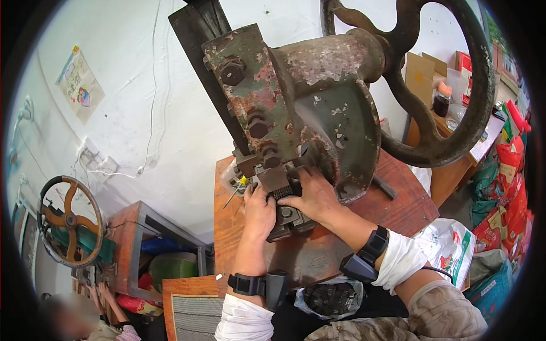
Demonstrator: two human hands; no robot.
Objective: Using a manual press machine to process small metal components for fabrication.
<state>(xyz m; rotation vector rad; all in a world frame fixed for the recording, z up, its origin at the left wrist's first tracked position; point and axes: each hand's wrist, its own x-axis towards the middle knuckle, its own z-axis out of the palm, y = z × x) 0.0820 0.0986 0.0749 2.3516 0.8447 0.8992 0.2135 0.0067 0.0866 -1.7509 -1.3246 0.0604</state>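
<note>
A worn hand press (244, 102) with chipped green paint stands over a reddish wooden bench. Under its ram sits a dark metal die block (290, 223) with a bolt on top. My left hand (260, 213) is at the die's left side, its fingers curled in and partly hidden. From the right, my right hand (314, 196) reaches in, thumb pointing left and fingers bent behind the tooling. Between the two hands shows a small dark ribbed piece (282, 192); whatever the fingertips pinch is too small to make out.
The press's large handwheel (478, 85) looms at upper right. A clear container (230, 177) and a yellow-handled tool (243, 181) lie behind my left hand. Below the bench edge is a bag of dark parts (333, 298). Another person (102, 301) works at a second press wheel (69, 220), lower left.
</note>
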